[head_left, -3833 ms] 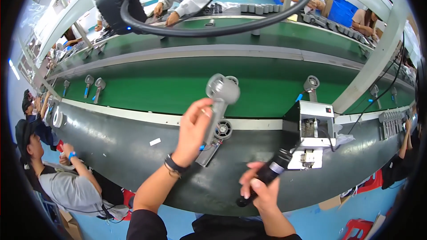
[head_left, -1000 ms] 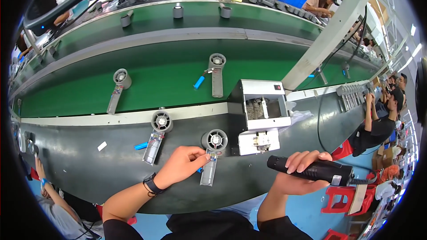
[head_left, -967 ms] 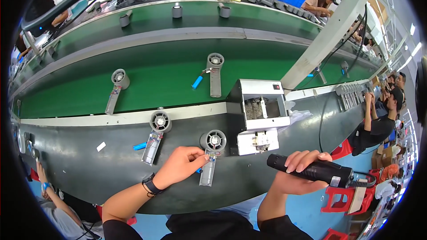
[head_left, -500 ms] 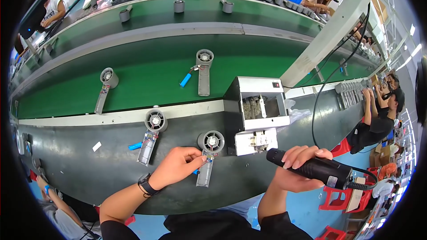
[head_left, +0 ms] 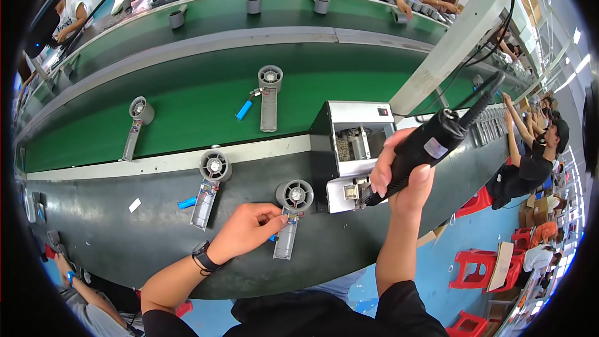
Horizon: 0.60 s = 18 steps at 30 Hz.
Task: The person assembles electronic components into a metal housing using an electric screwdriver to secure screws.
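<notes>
My left hand pinches a grey handheld fan near the top of its opened handle, by the small circuit board. The fan lies on the dark worktable, its round head pointing away from me. Part of a blue battery shows beside the handle, mostly behind my fingers. Wrapped in my right hand is a black electric screwdriver, its tip end pointing down at the front plate of a screw feeder. The fingers hide the tip, so contact with a screw cannot be seen.
Another opened fan with a blue battery lies left of my left hand. Two more fans, one near the middle and one at left, ride the green conveyor. A slanted metal post rises behind the feeder. Co-workers sit around.
My right hand has swung the screwdriver left to the feeder and turned its tip downward. The fans on the near conveyor have shifted left. Across the line, a co-worker's hand reaches onto the far belt.
</notes>
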### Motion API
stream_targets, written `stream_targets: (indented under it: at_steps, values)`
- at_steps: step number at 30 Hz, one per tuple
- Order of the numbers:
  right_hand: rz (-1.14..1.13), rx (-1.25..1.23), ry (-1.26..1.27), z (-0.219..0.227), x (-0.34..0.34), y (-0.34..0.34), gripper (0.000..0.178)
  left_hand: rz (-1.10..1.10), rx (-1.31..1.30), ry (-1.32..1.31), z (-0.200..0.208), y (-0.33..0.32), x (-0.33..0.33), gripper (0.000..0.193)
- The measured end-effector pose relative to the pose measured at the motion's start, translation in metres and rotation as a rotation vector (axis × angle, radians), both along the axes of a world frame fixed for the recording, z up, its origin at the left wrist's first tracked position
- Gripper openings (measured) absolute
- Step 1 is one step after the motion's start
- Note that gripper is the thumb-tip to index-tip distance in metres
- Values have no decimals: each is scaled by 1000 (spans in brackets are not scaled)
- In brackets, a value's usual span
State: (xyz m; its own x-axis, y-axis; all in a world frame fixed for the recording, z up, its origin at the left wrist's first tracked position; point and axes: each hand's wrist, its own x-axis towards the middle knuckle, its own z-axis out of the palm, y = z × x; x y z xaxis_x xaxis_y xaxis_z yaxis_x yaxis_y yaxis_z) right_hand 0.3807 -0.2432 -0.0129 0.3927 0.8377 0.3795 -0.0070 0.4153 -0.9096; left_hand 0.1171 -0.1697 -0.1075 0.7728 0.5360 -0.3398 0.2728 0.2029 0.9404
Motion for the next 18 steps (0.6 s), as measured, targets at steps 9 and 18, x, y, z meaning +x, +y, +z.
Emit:
stream_targets:
  at_steps: [9,18]
  values:
    - [-29,45,-21,-4,-2,-9,72,-40,7,18,0,2,0,21]
    - [-107,391,184,-12,-52,-34,65,28,104,54,-2,-4,-2,21]
